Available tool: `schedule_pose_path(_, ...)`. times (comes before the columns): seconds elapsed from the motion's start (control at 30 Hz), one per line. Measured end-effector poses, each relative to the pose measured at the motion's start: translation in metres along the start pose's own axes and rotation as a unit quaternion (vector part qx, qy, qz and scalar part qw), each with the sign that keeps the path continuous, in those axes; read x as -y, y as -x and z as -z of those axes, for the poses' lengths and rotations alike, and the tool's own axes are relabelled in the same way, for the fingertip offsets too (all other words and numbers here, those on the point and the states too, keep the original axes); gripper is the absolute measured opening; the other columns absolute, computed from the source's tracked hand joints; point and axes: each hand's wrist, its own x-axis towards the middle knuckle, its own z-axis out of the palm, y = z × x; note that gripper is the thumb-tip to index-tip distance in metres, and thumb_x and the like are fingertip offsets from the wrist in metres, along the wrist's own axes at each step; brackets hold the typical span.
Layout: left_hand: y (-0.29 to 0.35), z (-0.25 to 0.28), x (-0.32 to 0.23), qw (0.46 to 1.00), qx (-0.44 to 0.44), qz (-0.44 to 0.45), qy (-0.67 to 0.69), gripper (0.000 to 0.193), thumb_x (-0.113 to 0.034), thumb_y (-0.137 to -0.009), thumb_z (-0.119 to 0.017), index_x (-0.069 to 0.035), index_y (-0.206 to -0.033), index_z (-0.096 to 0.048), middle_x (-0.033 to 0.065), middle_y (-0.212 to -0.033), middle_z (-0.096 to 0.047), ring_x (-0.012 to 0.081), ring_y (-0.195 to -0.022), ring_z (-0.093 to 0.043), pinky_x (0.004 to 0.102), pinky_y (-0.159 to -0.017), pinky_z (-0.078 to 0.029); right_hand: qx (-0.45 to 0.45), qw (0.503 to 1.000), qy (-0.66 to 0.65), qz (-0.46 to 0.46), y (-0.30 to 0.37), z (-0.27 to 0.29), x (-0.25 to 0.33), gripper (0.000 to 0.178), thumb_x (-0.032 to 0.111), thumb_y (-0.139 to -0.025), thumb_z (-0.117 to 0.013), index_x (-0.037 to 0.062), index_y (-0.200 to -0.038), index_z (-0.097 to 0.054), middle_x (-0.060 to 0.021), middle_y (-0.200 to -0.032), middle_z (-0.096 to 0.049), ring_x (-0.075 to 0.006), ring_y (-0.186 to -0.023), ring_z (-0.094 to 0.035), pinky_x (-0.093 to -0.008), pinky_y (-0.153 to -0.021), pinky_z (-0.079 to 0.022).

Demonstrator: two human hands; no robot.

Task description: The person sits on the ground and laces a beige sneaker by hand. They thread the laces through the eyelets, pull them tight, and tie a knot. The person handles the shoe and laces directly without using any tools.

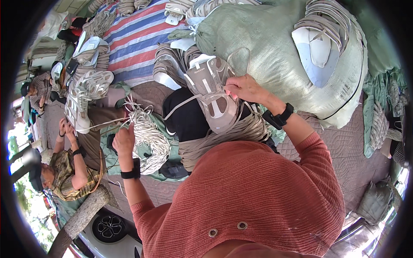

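Observation:
A grey-brown and white sneaker point(211, 79) lies across my lap, its toe pointing toward me. My right hand point(249, 89) is closed at its side, thumb and finger pinching a beige shoelace point(238, 52) that loops above the shoe. Part of the lacing runs out left from the sneaker and hangs slack over my dark-clad knee. Off to the left, my left hand point(124, 139) is closed beside a coiled bundle of white laces point(150, 142); what its fingers hold is hidden. Brown upper pieces point(206, 148), stacked together, lie between the sneaker and my body.
A large pale-green stuffed sack point(266, 47) stands at the far right, with more shoe parts point(318, 47) on top. Behind lies a striped sheet point(133, 43). At left, a co-worker point(69, 167) handles a light sneaker point(78, 107). A tree trunk point(81, 210) leans at lower left.

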Motion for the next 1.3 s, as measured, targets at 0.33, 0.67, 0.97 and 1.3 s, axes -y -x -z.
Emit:
schedule_pose_path(0.33, -0.012, 0.015, -0.259, 0.828, -0.124, -0.410, 0.362, 0.013, -0.004, -0.076, -0.070, -0.007, -0.086, -0.062, 0.0069, -0.078, -0.053, 0.0246, -0.078, -0.055, 0.0386, -0.074, -0.039, 0.075, 0.993, -0.053, -0.080, -0.018, 0.006, 0.011, 0.021, 0.022, -0.081, -0.055, 0.0071, -0.074, -0.068, -0.0054, -0.063, -0.065, -0.0183, -0.061, -0.062, -0.0330, -0.064, -0.048)
schedule_pose_path(0.67, -0.021, 0.007, -0.264, 0.789, -0.025, -0.466, 0.398, 0.025, 0.000, -0.071, -0.069, -0.008, -0.092, -0.057, 0.0062, -0.090, -0.052, 0.0267, -0.093, -0.053, 0.0388, -0.081, -0.033, 0.104, 0.954, -0.201, -0.196, -0.030, 0.004, 0.012, 0.016, 0.016, -0.075, -0.062, 0.0017, -0.068, -0.067, -0.0077, -0.062, -0.063, -0.0176, -0.056, -0.058, -0.0319, -0.056, -0.043)
schedule_pose_path(0.97, -0.021, 0.011, -0.261, 0.773, 0.042, -0.442, 0.452, 0.021, 0.000, -0.074, -0.067, -0.006, -0.093, -0.059, 0.0027, -0.081, -0.044, 0.0194, -0.075, -0.047, 0.0334, -0.080, -0.033, -0.003, 0.988, 0.054, 0.146, -0.029, 0.024, 0.000, 0.052, 0.033, -0.078, -0.076, 0.0131, -0.120, -0.055, -0.0092, -0.085, -0.061, -0.0341, -0.079, -0.062, -0.0417, -0.071, -0.047)
schedule_pose_path(1.3, -0.026, 0.015, -0.260, 0.751, -0.098, -0.542, 0.365, 0.009, -0.001, -0.076, -0.061, -0.006, -0.082, -0.055, 0.0092, -0.089, -0.056, 0.0277, -0.086, -0.056, 0.0394, -0.075, -0.039, 0.048, 0.976, 0.106, 0.184, -0.036, 0.032, 0.005, 0.048, 0.046, -0.085, -0.066, 0.0165, -0.121, -0.054, -0.0087, -0.101, -0.056, -0.0322, -0.090, -0.060, -0.0441, -0.080, -0.046)
